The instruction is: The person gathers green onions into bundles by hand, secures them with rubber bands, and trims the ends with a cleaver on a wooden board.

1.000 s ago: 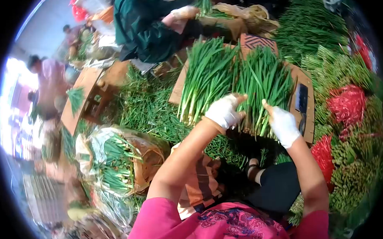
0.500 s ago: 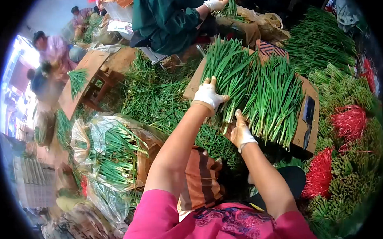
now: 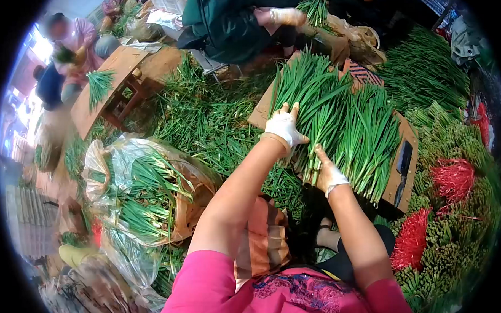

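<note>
A thick layer of garlic chives (image 3: 314, 99) covers a wooden board (image 3: 260, 109), leaves pointing away from me and pale stem ends towards me. My left hand (image 3: 284, 127), in a white glove, rests on the left side of the layer with its fingers spread. At the near stem ends is my right hand (image 3: 331, 174), also partly gloved in white. Its thumb points up apart from the palm, against the stems; its other fingers are partly hidden. A second group of chives (image 3: 369, 141) lies on the right of the same board.
A dark knife-like tool (image 3: 405, 159) lies on the board's right edge. Bundled stalks (image 3: 443, 144) and red ties (image 3: 411, 242) fill the right side. An open plastic bag (image 3: 193, 169) of chives stands left. Loose leaves (image 3: 205, 116) cover the floor. A co-worker's gloved hand (image 3: 288, 16) is at the back.
My view has shifted a little, moving the scene. My right hand has come in closer against the stem ends. My left hand stays spread on the chives.
</note>
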The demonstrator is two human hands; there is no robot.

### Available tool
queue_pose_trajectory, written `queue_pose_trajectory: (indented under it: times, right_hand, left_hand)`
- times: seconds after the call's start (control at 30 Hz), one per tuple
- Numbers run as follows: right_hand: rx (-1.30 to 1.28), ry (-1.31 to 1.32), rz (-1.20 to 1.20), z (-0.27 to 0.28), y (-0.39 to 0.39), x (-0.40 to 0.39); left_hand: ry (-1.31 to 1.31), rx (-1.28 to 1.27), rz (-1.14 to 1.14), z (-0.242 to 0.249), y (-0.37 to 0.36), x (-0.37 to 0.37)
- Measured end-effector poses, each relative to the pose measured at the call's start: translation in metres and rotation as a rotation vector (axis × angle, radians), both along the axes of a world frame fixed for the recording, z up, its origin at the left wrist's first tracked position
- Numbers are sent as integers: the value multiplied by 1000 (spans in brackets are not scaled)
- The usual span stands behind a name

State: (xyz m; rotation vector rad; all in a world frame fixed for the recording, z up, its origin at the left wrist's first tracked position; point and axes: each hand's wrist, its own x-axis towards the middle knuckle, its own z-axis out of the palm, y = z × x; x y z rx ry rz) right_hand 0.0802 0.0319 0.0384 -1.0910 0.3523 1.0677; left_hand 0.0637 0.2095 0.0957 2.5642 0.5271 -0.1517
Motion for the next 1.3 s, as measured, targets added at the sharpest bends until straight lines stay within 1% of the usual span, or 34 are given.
queue_pose_trajectory:
  times: [0.03, 0.1, 0.13, 0.17, 0.2, 0.23, 0.27, 0.3, 0.37, 0.4, 0.43, 0.5, 0.53, 0.57, 0.6, 0.67, 0.7, 0.73, 0.77, 0.83, 0.87, 0.9, 0.97, 1.0, 1.03, 1.07, 1.1, 1.17, 1.2, 1.23, 1.27, 1.3]
  right_hand:
    - [-8, 5, -10, -8, 7, -1]
    - [-88, -123, -12, -15, 14, -3]
    - [82, -53, 46, -12, 8, 0]
    - [39, -57, -104, -12, 5, -3]
    - [96, 5, -148, 4, -1, -6]
    - [151, 68, -196, 12, -10, -7]
    - [252, 105, -175, -2, -22, -4]
    - [195, 120, -134, 0, -25, -5]
    - [254, 162, -118, -1, -21, -9]
    - [165, 121, -193, 3, -15, -15]
    - [208, 122, -197, -2, -10, -14]
    - [292, 251, -322, 4, 3, -16]
    - [425, 165, -125, -7, -2, -11]
    - [421, 134, -111, -7, -3, -10]
    - [433, 101, -95, 4, -5, -9]
    - [410, 41, -68, 47, -17, -6]
    - [386, -46, -130, 71, -23, -8]
    - [423, -62, -154, 92, -30, -7]
    - [460, -78, -184, 105, -37, -5]
    - [413, -144, -223, 115, -43, -2]
    - [435, -125, -164, 112, -45, 0]
    - [395, -85, -155, 84, -50, 4]
    - [350, 182, -83, 37, -55, -1]
    - [277, 197, -61, 24, -61, -11]
    - [205, 205, -35, 23, -63, -19]
    - [237, 106, -32, 23, -68, -25]
    - [441, 206, 12, 11, -75, -18]
    - [473, 243, -41, 46, -75, -22]
    - [483, 208, -87, 62, -78, -29]
    - [547, 195, -52, 70, -83, -30]
    - [541, 191, -56, 77, -86, -37]
    - [528, 192, -56, 82, -91, -48]
  left_hand:
    - [-32, 67, -13, -6, -4, 0]
    - [-1, 59, -11, -10, -6, 1]
    - [-22, 35, -17, -12, -3, 2]
    - [-45, 12, -20, -19, 5, 2]
    - [-67, -13, -24, -28, 12, 2]
    - [-146, -21, -22, -31, 16, -2]
    - [-104, -16, -9, -33, 17, 0]
    - [-60, -13, -1, -23, 14, -3]
    - [-94, 97, -1, -25, 0, -4]
    - [-81, 153, 4, -20, -9, -6]
    - [-65, 208, 12, -17, -18, -6]
    - [-40, 253, 3, -20, -22, -5]
    - [-45, 249, -2, -23, -20, -7]
    - [-55, 248, -3, -24, -19, -6]
    - [-8, 217, 18, -18, -18, -5]
    - [-25, 203, 27, -18, -12, -3]
    - [-26, 188, 34, -22, -11, -4]
    - [-61, 194, 41, -29, -10, -4]
    - [-46, 220, 47, -25, -12, -5]
    - [-13, 232, 49, -24, -15, -2]
    - [6, 223, 41, -23, -15, -1]
    - [21, 216, 32, -22, -14, 1]
    - [72, 198, -5, -17, -12, -1]
    - [100, 189, -32, -12, -10, -2]
    - [120, 183, -55, 1, -7, -2]
    - [84, 290, -53, 12, -5, -4]
    - [-228, 291, -24, 25, -6, -15]
    - [-525, 60, -63, 45, -4, -47]
    - [-499, -256, -57, 44, -9, -63]
    - [-150, -861, 136, 69, -32, -85]
    - [-190, -608, -195, 11, -31, -86]
    - [12, -1151, -171, 10, -57, -101]
